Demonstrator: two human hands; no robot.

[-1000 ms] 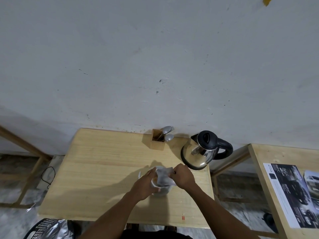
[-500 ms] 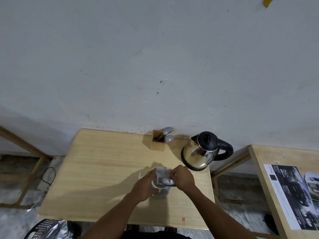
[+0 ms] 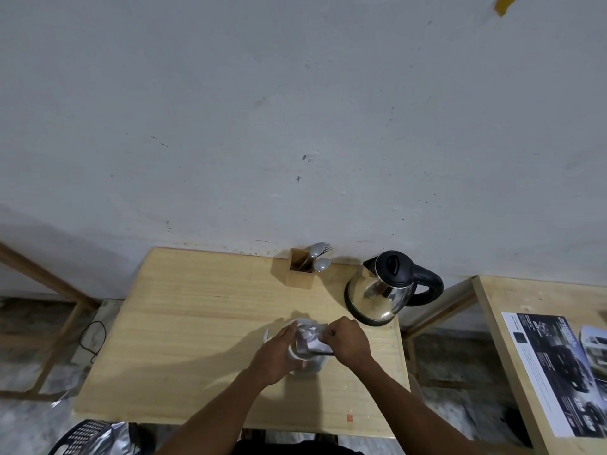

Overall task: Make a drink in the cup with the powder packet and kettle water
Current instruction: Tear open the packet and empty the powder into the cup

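Note:
A white cup point(image 3: 307, 364) stands near the front right of the wooden table point(image 3: 197, 323). Both hands hold a small silvery-white powder packet point(image 3: 308, 339) right above the cup's mouth. My left hand point(image 3: 274, 354) grips the packet's left side and covers part of the cup. My right hand point(image 3: 348, 339) pinches its right end. Whether powder is falling I cannot tell. A steel kettle point(image 3: 382, 290) with a black lid and handle stands behind my right hand, by the wall.
A wooden holder point(image 3: 300, 270) with spoons and a fork stands at the table's back edge. A second table point(image 3: 492, 307) with printed leaflets point(image 3: 551, 372) stands to the right across a gap. A black basket point(image 3: 82, 436) sits on the floor at the lower left.
The packet is more crumpled and lower over the cup. Both hands stay at the cup, shifting only slightly. The kettle has not moved.

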